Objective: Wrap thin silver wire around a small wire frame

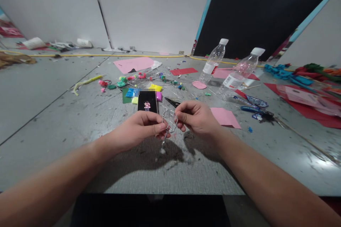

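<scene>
Between my two hands is a bent silvery wire loop (169,115), with a thin tail hanging down toward the table. My left hand (145,126) pinches its lower left side between thumb and fingers. On its right side, the fingertips of my right hand (193,116) are closed on the same wire. Just behind my left hand lies a phone (147,101) with a lit screen, its lower part covered by the hand. Dark-handled scissors or pliers (172,102) lie beyond my right fingers, partly hidden, so I cannot tell which.
Small blue (131,93) and yellow packets (155,87) lie around the phone. Two plastic bottles (215,58) stand at the back right. Pink paper (225,117) and blue-handled pliers (253,110) are on the right. A yellow cord (119,55) runs along the back.
</scene>
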Demonstrator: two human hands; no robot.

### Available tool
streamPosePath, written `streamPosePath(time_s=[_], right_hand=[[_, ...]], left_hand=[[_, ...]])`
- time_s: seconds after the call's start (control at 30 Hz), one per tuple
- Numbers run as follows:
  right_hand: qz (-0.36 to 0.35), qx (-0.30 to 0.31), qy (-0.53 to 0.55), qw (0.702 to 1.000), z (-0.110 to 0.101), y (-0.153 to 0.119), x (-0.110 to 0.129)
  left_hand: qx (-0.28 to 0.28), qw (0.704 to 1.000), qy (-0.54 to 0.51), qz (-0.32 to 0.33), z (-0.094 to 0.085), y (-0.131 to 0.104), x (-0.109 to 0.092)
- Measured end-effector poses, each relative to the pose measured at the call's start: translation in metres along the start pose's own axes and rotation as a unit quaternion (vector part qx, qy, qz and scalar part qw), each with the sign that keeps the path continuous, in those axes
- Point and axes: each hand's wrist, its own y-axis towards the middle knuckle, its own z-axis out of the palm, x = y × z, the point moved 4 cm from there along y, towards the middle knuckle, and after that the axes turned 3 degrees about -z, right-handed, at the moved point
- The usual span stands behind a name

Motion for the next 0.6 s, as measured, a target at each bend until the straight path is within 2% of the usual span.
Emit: streamPosePath(time_s=[0.33, 0.47, 0.6], right_hand=[[-0.003, 0.094, -0.032, 0.995, 0.014, -0.013, 0.008], [-0.027, 0.086, -0.054, 0.994, 0.016, -0.015, 0.005], [-0.041, 0.030, -0.104, 0.993, 0.020, -0.014, -0.003]], left_hand=[[-0.048, 0.997, -0.060, -0.028, -0.003, 0.001, 0.009], [-0.089, 0.992, -0.087, -0.028, -0.006, 0.001, 0.009], [-0.125, 0.986, -0.105, -0.018, -0.008, 0.002, 0.007]])
